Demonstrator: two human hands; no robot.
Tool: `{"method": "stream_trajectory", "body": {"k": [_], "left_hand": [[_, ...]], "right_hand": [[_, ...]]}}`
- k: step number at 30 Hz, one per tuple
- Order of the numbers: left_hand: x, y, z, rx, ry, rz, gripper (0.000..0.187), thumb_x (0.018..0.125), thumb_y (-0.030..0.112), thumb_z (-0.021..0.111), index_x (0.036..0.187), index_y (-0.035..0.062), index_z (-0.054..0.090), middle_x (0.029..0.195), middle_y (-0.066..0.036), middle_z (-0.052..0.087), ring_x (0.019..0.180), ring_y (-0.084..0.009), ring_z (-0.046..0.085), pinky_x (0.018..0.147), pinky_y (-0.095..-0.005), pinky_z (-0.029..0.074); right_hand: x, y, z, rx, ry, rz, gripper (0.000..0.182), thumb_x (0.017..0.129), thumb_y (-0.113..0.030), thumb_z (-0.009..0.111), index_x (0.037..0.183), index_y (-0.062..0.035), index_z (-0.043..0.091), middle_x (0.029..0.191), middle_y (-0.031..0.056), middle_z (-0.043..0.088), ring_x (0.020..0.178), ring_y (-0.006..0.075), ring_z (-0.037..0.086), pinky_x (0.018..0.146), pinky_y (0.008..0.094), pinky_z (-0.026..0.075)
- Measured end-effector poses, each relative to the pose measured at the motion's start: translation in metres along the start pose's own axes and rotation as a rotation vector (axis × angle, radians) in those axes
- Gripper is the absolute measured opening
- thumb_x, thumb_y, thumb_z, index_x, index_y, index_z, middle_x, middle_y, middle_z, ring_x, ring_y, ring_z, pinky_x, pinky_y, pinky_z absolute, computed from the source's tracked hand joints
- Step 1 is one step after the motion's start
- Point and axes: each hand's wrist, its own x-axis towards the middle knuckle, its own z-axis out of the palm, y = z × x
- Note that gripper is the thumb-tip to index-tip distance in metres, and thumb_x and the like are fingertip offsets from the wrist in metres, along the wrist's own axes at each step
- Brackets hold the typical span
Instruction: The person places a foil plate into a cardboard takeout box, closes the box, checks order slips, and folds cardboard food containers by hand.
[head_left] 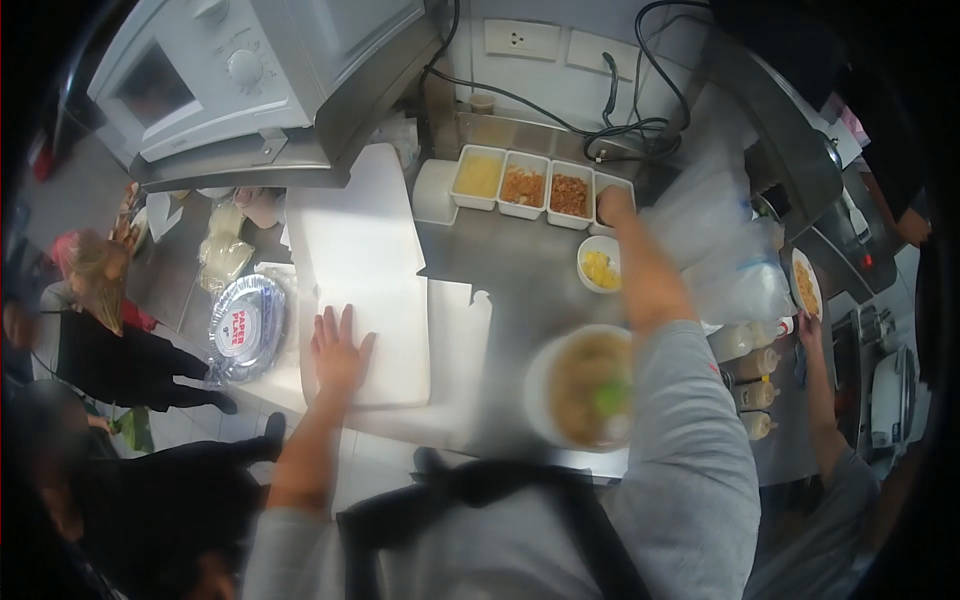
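Note:
My left hand [342, 352] lies flat with its fingers spread on a white folded cardboard sheet [370, 300]. My right hand [617, 206] reaches into the rightmost white container [604, 181] of a row, fingers bunched and pointing down; whatever they hold is hidden. Beside it in the row are a container of brown crumbly bits [571, 195], one of lighter brown bits [523, 184] and one of pale yellow shreds [480, 174]. Under my right forearm stands a small bowl of yellow chunks [600, 268]. Nearer me, a large blurred bowl [537, 385] contains brownish food with a green topping.
Wrapped paper plates [246, 325] lie left of the cardboard. A microwave [205, 80] sits on a shelf above. Plastic bags [735, 250] and squeeze bottles [757, 396] stand right. Another person's hand [811, 335] holds a plate of food [805, 283]; other people stand left.

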Motion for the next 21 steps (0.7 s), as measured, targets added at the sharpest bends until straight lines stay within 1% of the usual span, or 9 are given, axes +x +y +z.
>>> {"method": "stream_trajectory", "body": {"k": [1,2,5,7,9,11,14,19,21], "left_hand": [[0.001,-0.001,0.002,-0.002,0.025,0.009,0.066,0.085,0.047,0.055,0.141,0.0175,0.035,0.145,-0.019,0.028,0.135,-0.0377,0.024,0.107,-0.0493,0.023],[0.001,-0.003,0.005,0.01,0.02,0.017,0.067,0.086,0.047,0.053,0.142,0.0179,0.033,0.145,-0.019,0.026,0.135,-0.0377,0.022,0.107,-0.0491,0.022],[0.005,-0.011,0.012,0.028,0.007,0.036,0.067,0.087,0.047,0.051,0.143,0.0187,0.028,0.146,-0.019,0.024,0.136,-0.0377,0.02,0.108,-0.0488,0.02],[0.013,-0.016,0.014,0.031,-0.008,0.05,0.067,0.087,0.048,0.05,0.143,0.0189,0.028,0.147,-0.019,0.023,0.136,-0.0378,0.02,0.108,-0.0489,0.02],[0.02,-0.02,0.02,0.03,0.027,0.058,0.067,0.086,0.05,0.051,0.142,0.0178,0.031,0.145,-0.019,0.027,0.135,-0.0391,0.022,0.108,-0.0487,0.021],[0.023,-0.023,0.025,0.045,0.039,0.068,0.067,0.087,0.052,0.049,0.142,0.018,0.031,0.145,-0.019,0.027,0.135,-0.0389,0.022,0.108,-0.0485,0.021],[0.03,-0.024,0.027,0.062,0.024,0.063,0.067,0.088,0.054,0.046,0.142,0.0182,0.031,0.145,-0.019,0.027,0.135,-0.0394,0.021,0.108,-0.0485,0.02],[0.031,-0.023,0.024,0.106,0.02,0.099,0.067,0.088,0.054,0.046,0.141,0.0159,0.032,0.143,-0.02,0.029,0.132,-0.0401,0.025,0.105,-0.0485,0.024],[0.034,-0.022,0.016,0.123,-0.006,0.127,0.066,0.087,0.054,0.046,0.139,0.0139,0.034,0.139,-0.02,0.033,0.129,-0.0393,0.029,0.103,-0.0483,0.026]], "right_hand": [[-0.006,0.001,-0.015,-0.044,0.002,-0.078,0.024,0.082,-0.016,0.052,0.093,-0.0035,0.07,0.097,0.0174,0.066,0.094,0.0332,0.063,0.083,0.0399,0.049],[-0.015,0.001,-0.026,0.144,0.053,0.009,0.023,0.08,-0.016,0.052,0.09,-0.0053,0.07,0.091,0.0156,0.067,0.088,0.0322,0.065,0.081,0.041,0.05],[-0.019,0.002,-0.038,0.033,0.204,0.086,0.022,0.08,-0.017,0.052,0.087,-0.009,0.071,0.089,0.0156,0.067,0.086,0.0314,0.065,0.079,0.041,0.051],[-0.034,0.002,-0.054,0.106,0.358,0.092,0.021,0.082,-0.02,0.054,0.087,-0.008,0.071,0.088,0.0167,0.067,0.081,0.0288,0.066,0.076,0.0382,0.053],[-0.038,0.011,-0.072,0.641,0.161,0.17,0.015,0.079,-0.014,0.062,0.086,-0.0035,0.069,0.087,0.014,0.068,0.073,0.0238,0.067,0.069,0.0339,0.055],[-0.072,0.004,-0.102,1.162,0.035,0.095,0.011,0.072,-0.001,0.066,0.083,-0.0002,0.067,0.08,0.0082,0.067,0.066,0.017,0.065,0.063,0.0295,0.054],[-0.166,-0.037,-0.165,1.138,-0.18,-0.002,0.014,0.069,0.009,0.062,0.079,0.0003,0.066,0.071,0.0033,0.065,0.062,0.0136,0.062,0.058,0.027,0.053],[-0.289,-0.072,-0.168,0.681,-0.403,-0.091,0.017,0.065,0.005,0.06,0.079,-0.0023,0.068,0.07,0.0061,0.066,0.061,0.0125,0.063,0.058,0.0273,0.05],[-0.319,-0.081,-0.163,0.583,-0.36,-0.068,0.014,0.069,0.0,0.061,0.08,-0.0038,0.069,0.075,0.0101,0.068,0.065,0.019,0.064,0.063,0.0307,0.05]]}}
